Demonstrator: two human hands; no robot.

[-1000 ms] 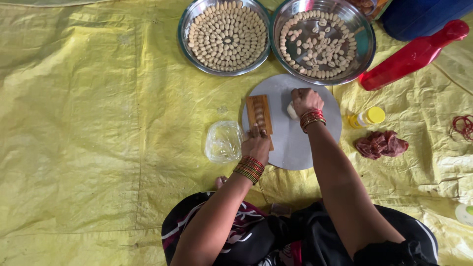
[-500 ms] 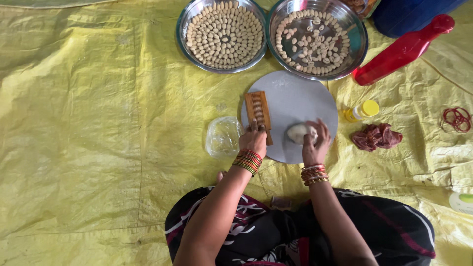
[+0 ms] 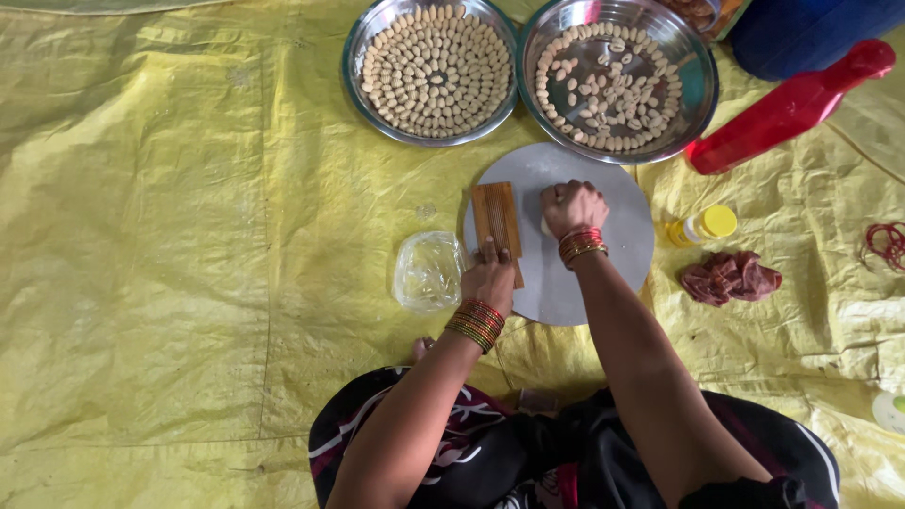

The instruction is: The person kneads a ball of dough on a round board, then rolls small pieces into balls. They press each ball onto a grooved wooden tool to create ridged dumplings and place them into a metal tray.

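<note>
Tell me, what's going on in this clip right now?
A person sits on a yellow sheet at a round grey board. The left hand rests on the near end of a ridged wooden paddle lying on the board. The right hand is closed over a pale lump of dough, mostly hidden. Beyond the board stand two steel trays of small shaped dough pieces, the left one packed full, the right one only partly filled.
</note>
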